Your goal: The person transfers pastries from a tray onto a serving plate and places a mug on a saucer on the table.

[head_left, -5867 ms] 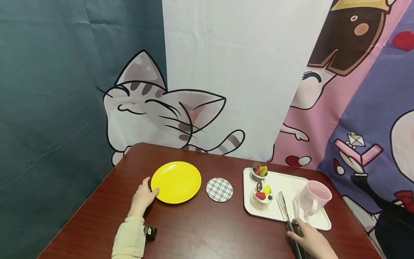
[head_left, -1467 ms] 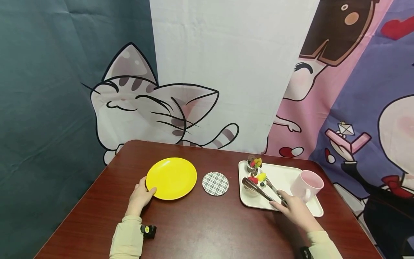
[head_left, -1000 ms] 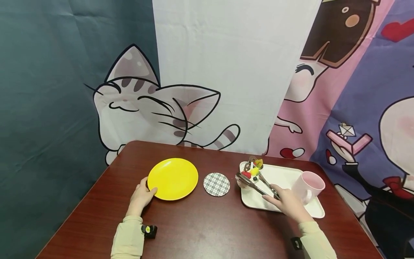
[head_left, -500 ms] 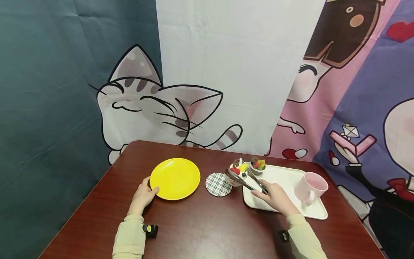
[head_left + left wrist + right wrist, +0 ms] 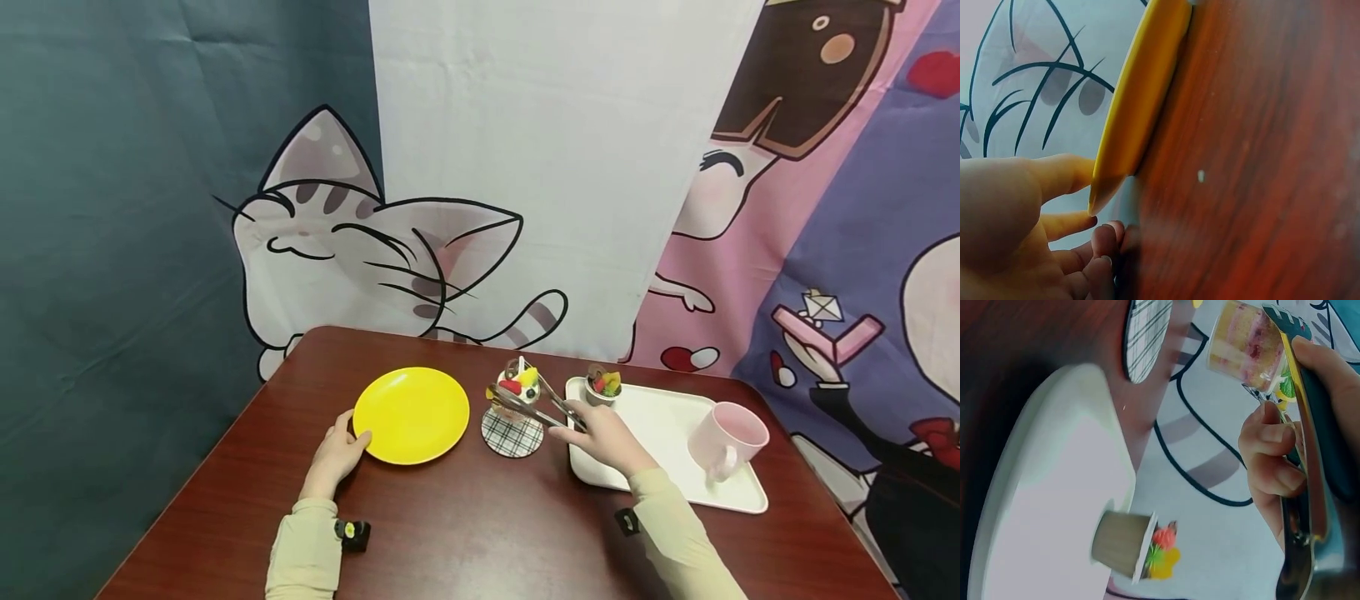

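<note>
My left hand (image 5: 336, 450) pinches the near-left rim of the yellow plate (image 5: 412, 417), which lies on the table; in the left wrist view its thumb and a finger sit on either side of the rim. My right hand (image 5: 609, 437) grips metal tongs (image 5: 527, 411). Between the tongs' arms is a clear dessert cup (image 5: 1241, 347) of layered cake, topped with cream and fruit. That cup is held up in the air, above the far part of a round checked coaster (image 5: 513, 442). Part of the coaster is hidden behind the cup and tongs.
A white tray (image 5: 660, 425) stands on the right of the brown table (image 5: 450, 533). On it are a smaller fruit-topped dessert cup (image 5: 602, 390) at the far left corner and a pink mug (image 5: 729, 440) at the right. A printed curtain (image 5: 555, 167) hangs behind the table.
The right hand took up the tongs from the tray, closed them round the larger dessert cup and carried it left off the tray to above the coaster. The left hand stays on the plate.
</note>
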A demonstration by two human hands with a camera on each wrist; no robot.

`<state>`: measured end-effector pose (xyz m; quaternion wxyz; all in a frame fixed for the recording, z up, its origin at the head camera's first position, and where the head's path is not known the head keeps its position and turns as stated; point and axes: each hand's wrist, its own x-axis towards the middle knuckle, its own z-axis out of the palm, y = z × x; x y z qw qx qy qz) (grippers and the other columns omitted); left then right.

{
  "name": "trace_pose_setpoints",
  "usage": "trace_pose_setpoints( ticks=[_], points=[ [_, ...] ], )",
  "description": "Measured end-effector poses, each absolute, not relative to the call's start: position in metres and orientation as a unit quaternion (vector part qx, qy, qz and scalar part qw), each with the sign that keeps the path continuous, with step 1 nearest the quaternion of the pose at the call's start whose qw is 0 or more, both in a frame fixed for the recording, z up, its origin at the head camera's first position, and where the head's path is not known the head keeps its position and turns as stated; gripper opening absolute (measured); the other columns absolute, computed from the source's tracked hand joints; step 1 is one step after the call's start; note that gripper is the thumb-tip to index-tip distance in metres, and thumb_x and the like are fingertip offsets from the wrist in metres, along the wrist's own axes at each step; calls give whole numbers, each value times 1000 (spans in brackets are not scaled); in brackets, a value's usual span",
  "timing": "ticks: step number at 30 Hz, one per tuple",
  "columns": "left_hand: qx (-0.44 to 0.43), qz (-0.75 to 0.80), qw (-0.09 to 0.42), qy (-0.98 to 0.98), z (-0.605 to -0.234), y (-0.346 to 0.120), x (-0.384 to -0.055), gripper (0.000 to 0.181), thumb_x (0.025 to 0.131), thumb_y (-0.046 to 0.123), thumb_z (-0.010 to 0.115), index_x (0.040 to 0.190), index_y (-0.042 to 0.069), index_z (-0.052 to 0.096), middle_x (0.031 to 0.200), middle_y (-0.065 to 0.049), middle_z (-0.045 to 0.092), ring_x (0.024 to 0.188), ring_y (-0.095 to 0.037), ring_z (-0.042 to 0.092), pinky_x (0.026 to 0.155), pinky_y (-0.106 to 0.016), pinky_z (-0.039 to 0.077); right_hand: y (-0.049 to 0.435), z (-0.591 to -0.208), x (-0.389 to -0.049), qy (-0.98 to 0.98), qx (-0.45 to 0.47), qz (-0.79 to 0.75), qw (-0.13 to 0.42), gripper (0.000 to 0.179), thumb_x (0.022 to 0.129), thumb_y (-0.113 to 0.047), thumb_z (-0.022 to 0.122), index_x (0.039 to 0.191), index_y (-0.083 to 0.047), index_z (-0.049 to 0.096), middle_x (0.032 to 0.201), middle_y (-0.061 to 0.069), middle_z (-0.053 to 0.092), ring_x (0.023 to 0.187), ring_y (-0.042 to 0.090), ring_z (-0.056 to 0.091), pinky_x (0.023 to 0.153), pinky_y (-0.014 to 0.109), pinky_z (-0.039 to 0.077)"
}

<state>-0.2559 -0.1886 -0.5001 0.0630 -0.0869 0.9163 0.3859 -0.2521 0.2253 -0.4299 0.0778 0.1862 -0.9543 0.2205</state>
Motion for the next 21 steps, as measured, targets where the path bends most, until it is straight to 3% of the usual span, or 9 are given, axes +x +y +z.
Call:
trace_pose_setpoints(
  ticks=[6, 10, 14, 21],
  points=[
    [-90, 387, 59, 916, -499, -188, -256, 63, 89, 31, 47, 139, 5, 18, 91, -13, 42, 72, -19, 44, 63, -27, 33, 212, -434, -263, -953, 194, 221, 69, 53, 76, -52, 60, 109, -11, 60, 54, -7, 41, 50, 6, 37, 51, 22, 33],
    [-92, 389, 55, 915, -500, -188, -255, 62, 89, 30, 47, 139, 5, 20, 91, -13, 42, 71, -19, 44, 62, -27, 33, 202, -438, -268, -948, 208, 228, 72, 48, 76, -49, 61, 106, -12, 60, 54, -8, 41, 49, 5, 37, 50, 21, 33],
    [-91, 392, 54, 914, -501, -186, -255, 62, 89, 30, 47, 139, 6, 19, 90, -12, 42, 70, -19, 44, 62, -27, 33, 193, -442, -271, -942, 226, 235, 85, 42, 75, -45, 64, 101, -12, 62, 58, -8, 48, 52, 4, 41, 52, 19, 35],
    [-95, 397, 49, 912, -497, -185, -252, 63, 88, 29, 48, 139, 6, 20, 90, -13, 42, 69, -19, 43, 61, -28, 33, 172, -439, -276, -942, 241, 224, 65, 53, 77, -46, 62, 112, -7, 59, 79, 3, 65, 67, 11, 56, 67, 28, 46]
  ],
)
